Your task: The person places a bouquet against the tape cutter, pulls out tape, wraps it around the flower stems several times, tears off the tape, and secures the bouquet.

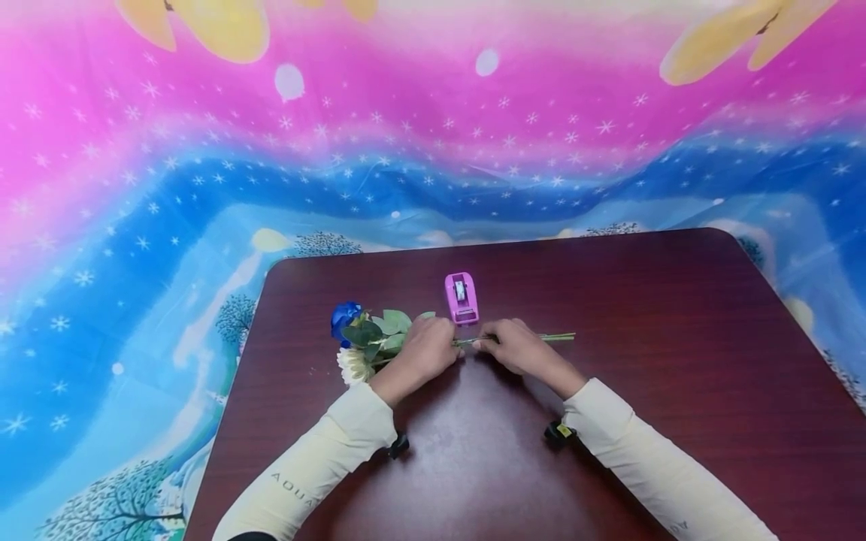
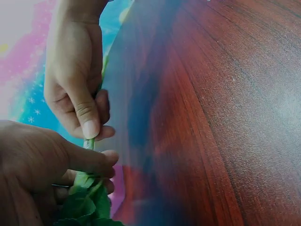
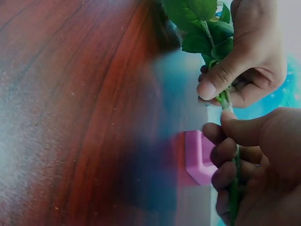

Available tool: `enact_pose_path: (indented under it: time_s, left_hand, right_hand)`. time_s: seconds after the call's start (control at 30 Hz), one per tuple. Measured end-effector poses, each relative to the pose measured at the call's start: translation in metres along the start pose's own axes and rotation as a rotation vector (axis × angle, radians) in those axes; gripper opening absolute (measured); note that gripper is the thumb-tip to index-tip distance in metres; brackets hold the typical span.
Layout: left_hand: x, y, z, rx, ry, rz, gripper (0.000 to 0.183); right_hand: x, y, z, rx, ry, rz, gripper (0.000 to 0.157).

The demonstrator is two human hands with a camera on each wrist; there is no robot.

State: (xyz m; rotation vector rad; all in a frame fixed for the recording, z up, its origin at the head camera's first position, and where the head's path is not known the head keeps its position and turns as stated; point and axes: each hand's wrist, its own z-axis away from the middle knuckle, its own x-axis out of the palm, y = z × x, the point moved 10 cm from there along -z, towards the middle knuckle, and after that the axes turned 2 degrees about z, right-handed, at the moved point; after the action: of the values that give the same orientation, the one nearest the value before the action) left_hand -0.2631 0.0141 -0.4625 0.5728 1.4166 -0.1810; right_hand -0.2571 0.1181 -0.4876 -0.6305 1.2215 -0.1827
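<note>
A small bunch of flowers lies across my hands, with a blue rose (image 1: 345, 321), a white flower (image 1: 354, 366) and green leaves (image 3: 197, 42) at its left end. My left hand (image 1: 428, 347) pinches the stems just below the leaves. Close beside it, my right hand (image 1: 517, 346) grips the same green stems (image 1: 560, 337), whose ends stick out to the right. In the right wrist view, a whitish, shiny band (image 3: 226, 102) shows on the stems between the two hands. Just beyond the hands stands a pink tape dispenser (image 1: 462, 298) with a roll in it.
Everything is on a dark red-brown wooden table (image 1: 676, 315) with rounded corners. A colourful cloth backdrop (image 1: 433, 150) with snowflakes and trees hangs behind it and down the left side. Dark wrist devices (image 1: 399, 445) hang under both pale sleeves (image 1: 318, 458).
</note>
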Motion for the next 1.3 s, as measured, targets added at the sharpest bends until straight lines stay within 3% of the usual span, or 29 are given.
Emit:
enact_pose_path:
  time_s: [0.23,0.4,0.73,1.03,1.3]
  left_hand:
    - [-0.026,0.007,0.005,0.041,0.207,-0.106,0.016]
    - [-0.037,0.007,0.005,0.031,0.281,-0.137,0.013]
    - [-0.046,0.009,0.000,0.037,0.369,-0.260,0.009]
    - [-0.050,0.009,-0.003,0.034,0.366,-0.288,0.006]
    - [-0.051,0.010,-0.001,0.038,0.368,-0.280,0.005]
  right_hand:
    - [-0.028,-0.016,0.001,-0.157,0.265,0.072,0.012]
    - [-0.040,-0.021,0.002,-0.184,0.368,0.072,0.011]
    - [-0.042,-0.021,-0.006,-0.169,0.371,0.042,0.015]
    - [-0.035,-0.017,-0.015,-0.132,0.282,0.078,0.018]
    - [-0.036,-0.018,-0.014,-0.129,0.310,0.121,0.021]
